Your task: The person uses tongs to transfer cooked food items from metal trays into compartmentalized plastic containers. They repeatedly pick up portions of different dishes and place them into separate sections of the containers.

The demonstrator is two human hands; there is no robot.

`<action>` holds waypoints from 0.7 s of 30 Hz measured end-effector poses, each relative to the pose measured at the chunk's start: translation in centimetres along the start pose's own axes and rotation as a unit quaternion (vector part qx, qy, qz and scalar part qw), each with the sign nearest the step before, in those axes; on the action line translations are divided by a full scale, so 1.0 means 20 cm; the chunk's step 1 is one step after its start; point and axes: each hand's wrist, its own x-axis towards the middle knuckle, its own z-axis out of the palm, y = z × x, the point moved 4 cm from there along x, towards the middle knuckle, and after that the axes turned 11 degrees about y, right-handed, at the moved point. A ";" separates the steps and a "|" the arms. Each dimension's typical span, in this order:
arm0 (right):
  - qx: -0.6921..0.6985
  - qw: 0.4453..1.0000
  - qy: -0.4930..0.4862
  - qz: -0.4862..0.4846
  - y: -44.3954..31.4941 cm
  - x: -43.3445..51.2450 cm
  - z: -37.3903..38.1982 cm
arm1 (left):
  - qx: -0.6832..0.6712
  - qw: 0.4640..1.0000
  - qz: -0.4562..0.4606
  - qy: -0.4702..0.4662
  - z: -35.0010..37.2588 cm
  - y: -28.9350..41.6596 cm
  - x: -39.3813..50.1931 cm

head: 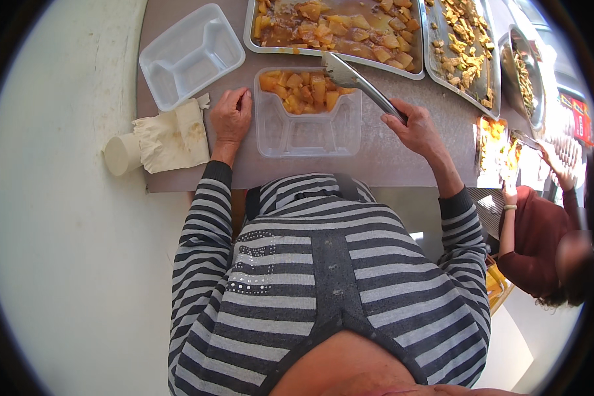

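Note:
My right hand [412, 123] grips the handle of a metal serving spoon [359, 81]. The spoon's head lies over the top right of a clear plastic compartment container [308, 136], whose wide far compartment holds chunks of cooked vegetable in sauce [302, 91]; its near compartments hold no food. Beside the container's left edge my left hand [231, 115] rests on the table, fingers curled, with nothing seen in it. Just beyond the container, a large metal tray [336, 55] holds more of the same chunks in brown sauce.
An empty white compartment container [190, 57] lies at far left, with stained paper [175, 136] and a paper roll [121, 155] nearer. At right stand a second metal tray [500, 74] of food pieces and a metal bowl [537, 79]. A co-worker [534, 237] handles food beyond.

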 end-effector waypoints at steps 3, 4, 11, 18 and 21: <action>0.018 1.000 0.011 -0.004 -0.06 0.02 0.02 | -0.001 1.000 -0.001 -0.001 0.00 0.00 0.00; 0.025 1.000 0.006 -0.002 -0.08 0.02 0.03 | -0.001 1.000 -0.003 -0.003 0.01 0.00 0.00; -0.083 0.994 -0.036 -0.068 -0.10 -0.02 0.08 | 0.008 1.000 0.004 0.003 0.00 -0.01 -0.01; -0.041 0.995 -0.073 -0.056 -0.15 0.02 0.23 | -0.001 1.000 0.006 0.000 0.00 0.01 0.01; 0.016 0.997 -0.061 -0.035 -0.16 0.05 0.20 | 0.001 1.000 0.005 0.002 0.00 0.01 0.01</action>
